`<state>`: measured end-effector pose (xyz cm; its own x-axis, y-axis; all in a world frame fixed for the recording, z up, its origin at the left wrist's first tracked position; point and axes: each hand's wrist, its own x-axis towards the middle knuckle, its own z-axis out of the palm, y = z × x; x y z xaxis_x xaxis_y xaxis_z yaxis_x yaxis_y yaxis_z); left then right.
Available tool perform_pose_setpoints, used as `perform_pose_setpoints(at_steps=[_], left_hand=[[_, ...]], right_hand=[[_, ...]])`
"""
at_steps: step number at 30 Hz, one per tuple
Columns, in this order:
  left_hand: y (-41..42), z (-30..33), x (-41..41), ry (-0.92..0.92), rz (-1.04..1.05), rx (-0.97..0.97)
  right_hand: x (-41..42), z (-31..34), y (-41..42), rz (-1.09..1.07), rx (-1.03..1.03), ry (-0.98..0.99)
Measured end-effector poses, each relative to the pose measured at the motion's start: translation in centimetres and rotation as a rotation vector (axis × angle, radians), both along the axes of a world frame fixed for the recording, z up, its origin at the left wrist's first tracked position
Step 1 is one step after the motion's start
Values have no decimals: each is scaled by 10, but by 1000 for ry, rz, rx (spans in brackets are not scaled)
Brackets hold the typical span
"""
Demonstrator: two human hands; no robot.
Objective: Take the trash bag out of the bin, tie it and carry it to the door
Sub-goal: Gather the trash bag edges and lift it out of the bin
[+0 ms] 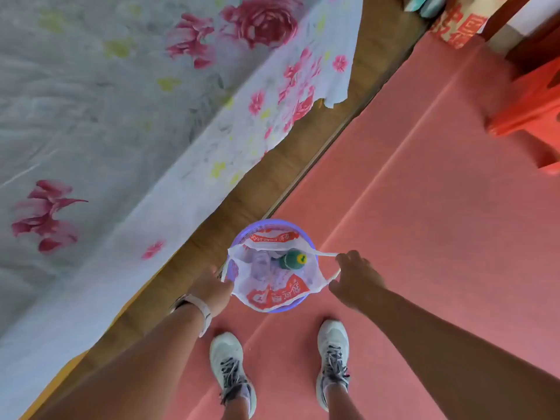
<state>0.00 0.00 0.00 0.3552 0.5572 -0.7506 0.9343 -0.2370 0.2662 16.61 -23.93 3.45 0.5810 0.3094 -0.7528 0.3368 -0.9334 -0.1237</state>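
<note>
A small purple mesh bin [242, 232] stands on the pink floor beside the bed. Inside it sits a white plastic trash bag [274, 294] with red print. The bag's mouth is spread wide and shows a green bottle [292, 259] and crumpled wrappers. My left hand [213, 287] grips the bag's left edge at the bin's rim. My right hand [353, 275] holds the right handle loop, stretched out to the right of the bin. The bag is still within the bin.
A bed with a floral sheet [121, 116] and wooden frame [272, 183] runs along the left. An orange plastic stool [527, 116] stands at the right, and a red printed box [457, 25] at the top. My two feet in grey sneakers [231, 368] stand just before the bin.
</note>
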Motion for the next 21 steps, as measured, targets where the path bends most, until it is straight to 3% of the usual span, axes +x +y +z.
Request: perform_pose_setpoints(at_steps=[8,14,21], left_hand=[[-8,-27,2,18,-97,-28],[-13,-30,1,-106,50,-30],[-25,-12,9,-216,85,-7]], right_hand=[[5,-64,4,-84,-89,-9],[-4,-85,5,-386,-14,27],[-22,-60,29,-430,197,64]])
